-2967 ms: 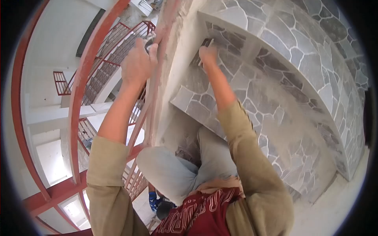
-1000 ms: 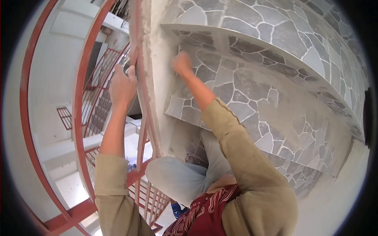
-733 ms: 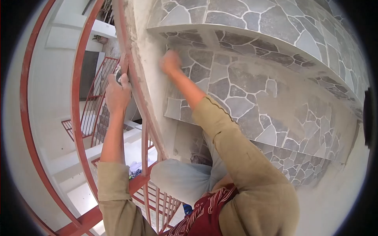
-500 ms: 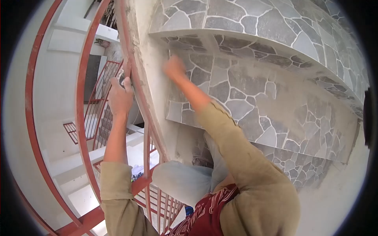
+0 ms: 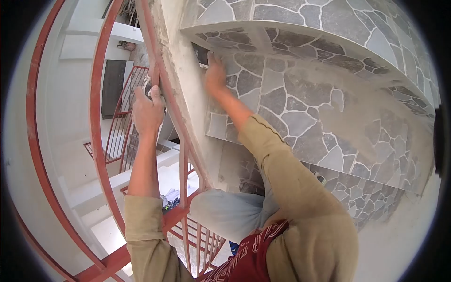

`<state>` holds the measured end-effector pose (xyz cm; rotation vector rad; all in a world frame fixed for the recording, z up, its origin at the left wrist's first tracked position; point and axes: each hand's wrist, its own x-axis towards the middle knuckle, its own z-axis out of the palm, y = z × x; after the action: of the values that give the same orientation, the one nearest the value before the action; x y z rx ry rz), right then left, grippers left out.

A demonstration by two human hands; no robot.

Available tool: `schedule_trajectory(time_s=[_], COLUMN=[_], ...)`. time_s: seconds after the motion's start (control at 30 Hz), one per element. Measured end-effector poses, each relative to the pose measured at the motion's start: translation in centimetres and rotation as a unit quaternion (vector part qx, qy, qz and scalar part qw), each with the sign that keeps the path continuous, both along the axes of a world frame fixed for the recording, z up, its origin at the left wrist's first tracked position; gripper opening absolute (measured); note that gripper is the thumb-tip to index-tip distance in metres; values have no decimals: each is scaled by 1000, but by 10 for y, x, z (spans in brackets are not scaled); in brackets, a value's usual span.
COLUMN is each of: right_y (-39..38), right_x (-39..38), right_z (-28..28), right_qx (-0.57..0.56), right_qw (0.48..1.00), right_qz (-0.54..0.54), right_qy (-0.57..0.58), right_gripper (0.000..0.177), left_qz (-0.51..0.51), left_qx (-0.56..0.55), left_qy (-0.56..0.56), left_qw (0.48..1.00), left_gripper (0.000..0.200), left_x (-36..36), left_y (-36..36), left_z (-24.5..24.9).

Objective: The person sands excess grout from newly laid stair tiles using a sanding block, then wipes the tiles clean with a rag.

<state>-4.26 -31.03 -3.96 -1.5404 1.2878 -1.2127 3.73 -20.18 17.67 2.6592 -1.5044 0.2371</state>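
My left hand (image 5: 148, 113) is closed at a short red bar (image 5: 154, 73) of the metal railing (image 5: 97, 98). A small, crumpled, whitish and dark bit (image 5: 148, 85) shows at its fingertips. My right hand (image 5: 215, 77) reaches to the corner where the pale wall edge (image 5: 185, 89) meets the stone-patterned step face (image 5: 248, 82), just under the step's curved overhang (image 5: 300, 49). Its fingers press on a dark flat piece (image 5: 200, 54) there, partly covered by the hand; I cannot tell what this piece is.
Several steps clad in grey stone pattern rise on the right, with a dusty smear (image 5: 347, 122) on one face. Left of the railing is a drop to a lower level with another red railing (image 5: 124, 117). My bent knee (image 5: 225, 211) is close to the railing's foot.
My right hand, blurred before, has come slightly right and up against the corner, and the dark flat piece now shows at its fingers. My left hand stays at the bar; the view has shifted slightly.
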Motion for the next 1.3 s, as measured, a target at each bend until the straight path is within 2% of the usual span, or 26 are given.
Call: schedule_trajectory(time_s=[0.17,0.27,0.37,0.5,0.57,0.67,0.8,0.87,0.97,1.07,1.2,1.3], right_y=[-14,-17,-6,-14,-10,-25,-29,-25,-19,-13,-25,-20], right_x=[6,-4,-7,-7,-5,-8,-3,-17,-23,-15,-15,-16], right_z=[-23,-12,-5,5,0,1,0,12,31,24,23,25], right_qx=[-35,16,-32,-17,-84,-28,-35,23,49,-17,19,-12], right_qw=[996,999,998,999,992,997,996,996,997,996,998,995], right_qz=[-23,9,-4,-24,-21,-12,-27,56,51,3,36,24], right_qy=[85,44,60,38,92,70,82,59,31,82,39,94], right_gripper=[62,61,59,58,56,54,53,54,55,54,53,54], left_qz=[-9,-7,-10,3,-3,-9,-13,1,-13,-14,-2,-15], left_qx=[-8,-2,-8,15,2,6,-12,-4,0,-11,2,-8], left_qy=[-2,3,-15,-11,-11,-3,-12,-5,-14,-4,-1,-4], left_qw=[1000,1000,1000,1000,1000,1000,1000,1000,1000,1000,1000,1000], left_gripper=[52,52,53,54,54,53,51,51,52,52,51,51], left_x=[5,4,7,6,6,7,2,1,3,2,4,6], left_y=[-3,1,-4,5,-5,5,-4,1,1,-3,5,-5], left_z=[-5,0,-7,-2,-4,-7,-1,-5,0,-2,-2,-4])
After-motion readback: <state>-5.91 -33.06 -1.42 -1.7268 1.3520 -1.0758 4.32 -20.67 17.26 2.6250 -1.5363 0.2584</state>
